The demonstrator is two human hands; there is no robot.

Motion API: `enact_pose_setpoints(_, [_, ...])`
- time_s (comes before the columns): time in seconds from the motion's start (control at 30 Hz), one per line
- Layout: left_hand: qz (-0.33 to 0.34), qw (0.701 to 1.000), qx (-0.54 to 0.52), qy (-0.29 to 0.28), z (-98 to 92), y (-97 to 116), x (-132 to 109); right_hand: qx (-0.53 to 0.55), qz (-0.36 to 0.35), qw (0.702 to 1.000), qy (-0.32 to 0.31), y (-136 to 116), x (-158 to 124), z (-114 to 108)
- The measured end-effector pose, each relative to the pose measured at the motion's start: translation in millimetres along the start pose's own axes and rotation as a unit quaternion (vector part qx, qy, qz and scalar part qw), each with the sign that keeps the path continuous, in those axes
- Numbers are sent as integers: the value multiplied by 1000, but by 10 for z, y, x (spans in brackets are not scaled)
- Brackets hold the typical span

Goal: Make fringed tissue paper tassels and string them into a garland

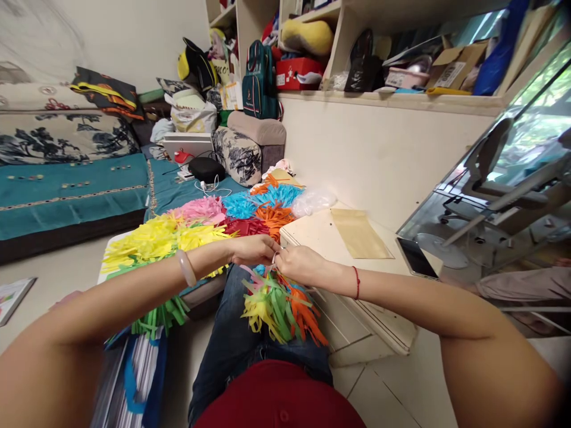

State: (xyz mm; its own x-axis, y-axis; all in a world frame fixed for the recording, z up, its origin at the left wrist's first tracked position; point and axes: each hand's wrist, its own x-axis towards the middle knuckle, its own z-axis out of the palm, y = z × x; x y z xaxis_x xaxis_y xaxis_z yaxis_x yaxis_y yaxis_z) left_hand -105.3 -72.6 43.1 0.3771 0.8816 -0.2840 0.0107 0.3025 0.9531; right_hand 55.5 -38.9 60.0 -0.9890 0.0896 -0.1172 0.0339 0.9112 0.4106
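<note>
Already a good many fringed paper pieces lie finished: a spread of yellow ones [151, 241], then pink [200, 209], blue [263, 201], orange [274, 215] and red [245, 226] heaped across the low surface ahead of the knees. One more bunch [279, 306], mixing yellow, green, pink and orange strips, hangs over the lap just below the hands. The left hand [252, 249] is closed, pinching the top of that bunch, and the right hand [300, 264] meets it fingertip to fingertip, also closed on the gathered end; something thin and pale seems to run between the fingers, but it is too small to tell what. Judging by this, most of the pile is made and the bunch in hand is only being gathered or bound at its head. To the right, the white table [321, 238] carries a tan envelope [360, 235] and a phone [417, 258], both untouched. A stack of paper sheets [134, 368] stands by the left knee, so more stock may remain.
</note>
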Motion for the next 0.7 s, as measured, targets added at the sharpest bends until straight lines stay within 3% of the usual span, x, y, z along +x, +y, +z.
enact_pose_setpoints(0.07, [37, 989, 143, 23, -46, 144, -145, 18, 4, 1000, 9, 78, -17, -120])
enact_pose_setpoints(0.1, [79, 972, 210, 72, -81, 203, -248, 34, 15, 999, 22, 130, -44, -190])
enact_pose_setpoints(0.2, [248, 878, 259, 315, -237, 246, -562, 88, 66, 989, 95, 306, -155, -420])
enact_pose_setpoints(0.23, [291, 861, 226, 349, -297, 208, -630, 100, 71, 984, 130, 357, -181, -501])
enact_pose_setpoints(0.27, [321, 865, 185, 338, -350, 148, -666, 106, 66, 978, 168, 402, -195, -583])
enact_pose_setpoints(0.37, [343, 920, 77, 177, -397, -109, -589, 99, -8, 960, 262, 475, -149, -814])
enact_pose_setpoints(0.47, [304, 947, 45, 97, -174, -381, -362, 69, -67, 948, 303, 457, -69, -954])
enact_pose_setpoints(0.6, [279, 950, 10, 140, 375, -671, -101, 30, -58, 940, 335, 345, -137, -915])
enact_pose_setpoints(0.7, [295, 934, 8, 202, 640, -783, -20, 34, -7, 949, 313, 293, -310, -821])
